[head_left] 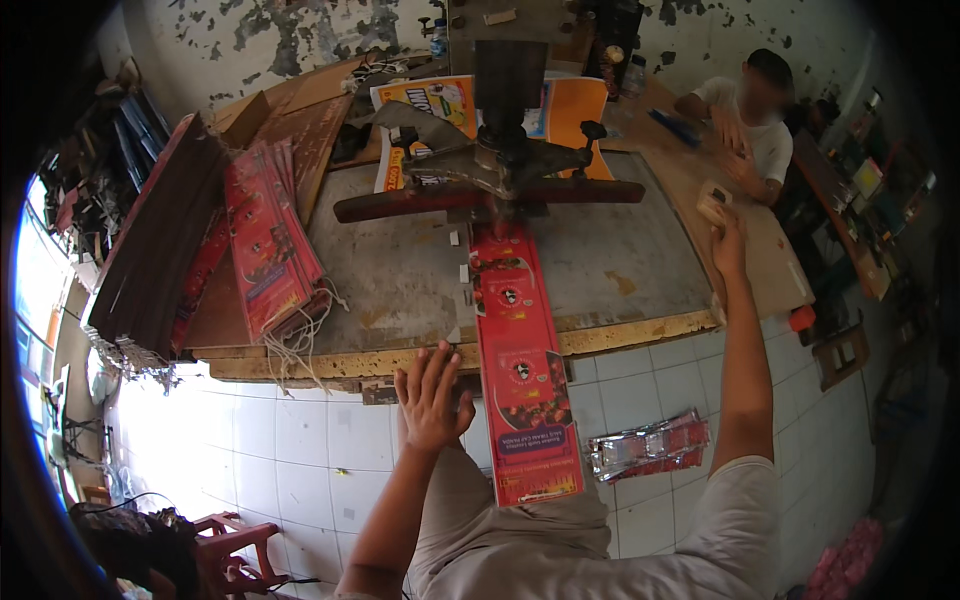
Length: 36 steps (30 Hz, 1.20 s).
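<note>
A long red printed strip runs out from under a dark metal press head, over the table's front edge and down toward my lap. My left hand is open beside the strip, at the table edge, with fingers spread and nothing in them. Stretched out to the right, my right hand has its fingers around a small tan block-like piece at the table's right side. Whether that piece is fixed to the table cannot be made out. The strip's far end is hidden beneath the press.
Stacks of red printed strips with loose strings lie at the left, by a tall dark stack. Silver-and-red packets are on the tiled floor. A co-worker sits at the far right. A red stool stands lower left.
</note>
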{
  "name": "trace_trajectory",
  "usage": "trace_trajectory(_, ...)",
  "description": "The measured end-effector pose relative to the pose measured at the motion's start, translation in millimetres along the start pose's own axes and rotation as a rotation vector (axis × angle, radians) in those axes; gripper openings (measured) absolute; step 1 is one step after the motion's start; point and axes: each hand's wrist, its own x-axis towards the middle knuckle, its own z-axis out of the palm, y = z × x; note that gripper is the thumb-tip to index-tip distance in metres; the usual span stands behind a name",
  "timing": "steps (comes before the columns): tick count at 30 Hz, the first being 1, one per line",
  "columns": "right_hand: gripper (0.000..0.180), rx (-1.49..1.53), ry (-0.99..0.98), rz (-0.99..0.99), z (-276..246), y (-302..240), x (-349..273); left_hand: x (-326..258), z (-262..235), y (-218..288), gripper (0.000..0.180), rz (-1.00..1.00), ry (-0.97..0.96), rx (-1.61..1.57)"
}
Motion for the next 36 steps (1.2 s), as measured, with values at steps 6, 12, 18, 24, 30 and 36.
trace_trajectory(6,0.056,0.045,-0.121,0.129,5,3,-16,-2,-2,0,0.056,-0.009,0.042,-0.010)
trace_trajectory(12,0.052,-0.056,-0.227,0.193,-18,-24,-35,-3,2,-2,0.058,0.014,0.029,0.019)
trace_trajectory(18,0.048,0.225,-0.293,0.014,-48,-108,-87,2,-8,7,0.061,-0.039,-0.038,-0.043)
trace_trajectory(24,0.062,0.385,-0.482,-0.425,-72,-244,-176,19,-32,24,0.058,-0.152,-0.005,-0.289)
trace_trajectory(30,0.074,0.404,-0.599,-0.547,-81,-305,-195,43,-60,35,0.055,-0.040,-0.160,-0.372)
trace_trajectory(36,0.084,0.371,-0.586,-0.540,-86,-314,-196,49,-66,38,0.052,-0.013,-0.243,-0.360)
